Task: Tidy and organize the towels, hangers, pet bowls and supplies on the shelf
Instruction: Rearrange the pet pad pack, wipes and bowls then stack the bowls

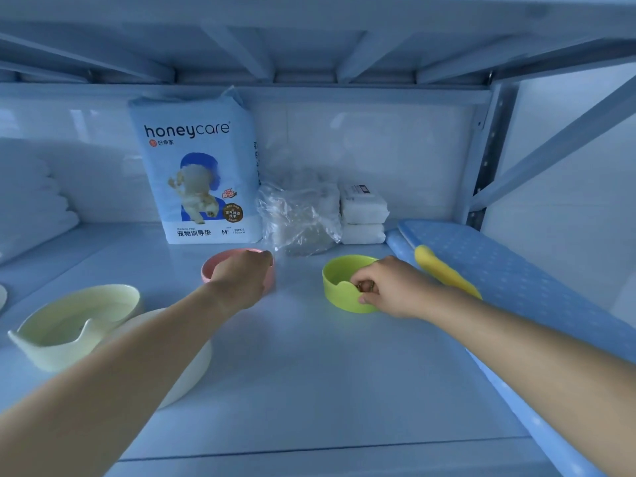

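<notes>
Gripping the pink bowl (220,261) with the left hand (245,281), pinching the near rim of the green bowl (339,282) with the right hand (390,287). Behind the hands: one pad pack (198,166), one clear bag (299,218), two white packs (363,215). By the left arm, a cream bowl (77,327) and a white bowl (196,368). Four bowls in all.

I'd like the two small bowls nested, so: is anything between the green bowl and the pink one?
Nothing visible. The shelf between the green bowl and the pink bowl is bare; the plastic bag lies behind that gap, not in it.
</notes>
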Demonstrator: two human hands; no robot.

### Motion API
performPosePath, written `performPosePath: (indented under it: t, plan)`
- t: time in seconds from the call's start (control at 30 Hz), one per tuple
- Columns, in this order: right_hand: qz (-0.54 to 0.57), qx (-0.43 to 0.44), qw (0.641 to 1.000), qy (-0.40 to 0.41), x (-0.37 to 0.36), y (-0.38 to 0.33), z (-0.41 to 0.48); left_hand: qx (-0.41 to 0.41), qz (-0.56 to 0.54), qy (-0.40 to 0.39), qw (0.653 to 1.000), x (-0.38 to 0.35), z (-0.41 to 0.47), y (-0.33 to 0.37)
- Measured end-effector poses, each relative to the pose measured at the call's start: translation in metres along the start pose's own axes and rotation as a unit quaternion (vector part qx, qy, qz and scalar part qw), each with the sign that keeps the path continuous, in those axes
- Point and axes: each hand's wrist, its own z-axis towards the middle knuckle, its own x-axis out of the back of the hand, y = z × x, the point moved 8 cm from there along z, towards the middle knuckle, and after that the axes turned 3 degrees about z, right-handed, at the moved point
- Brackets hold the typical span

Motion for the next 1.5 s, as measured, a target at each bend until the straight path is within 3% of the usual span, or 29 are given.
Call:
performPosePath:
  t: [0.33,0.63,0.7,0.87,1.03,1.27,1.5]
  plan:
    - [-0.004,-0.010,1.000,-0.009,0.000,0.004,0.003,-0.077,-0.070,0.032,0.994,0.014,-0.012,0.047]
    - [-0.152,-0.047,0.987,0.035,0.002,0.023,0.008,-0.078,-0.120,0.072,0.987,0.009,-0.008,0.091]
    - [-0.154,-0.059,0.985,0.048,-0.001,0.028,0.008,-0.060,-0.119,0.105,0.986,0.004,-0.011,0.095]
    - [-0.166,-0.049,0.980,0.098,-0.006,0.023,0.004,-0.077,-0.140,0.287,0.944,0.010,-0.016,0.090]
    - [-0.128,-0.026,0.985,0.115,-0.001,0.018,0.006,0.018,-0.227,0.238,0.944,0.000,-0.011,0.067]
    - [-0.108,-0.027,0.986,0.125,-0.006,0.016,0.008,-0.024,-0.227,0.266,0.937,0.001,-0.009,0.071]
    - [-0.098,-0.033,0.986,0.132,-0.007,0.018,0.009,-0.040,-0.224,0.245,0.943,-0.005,-0.007,0.070]
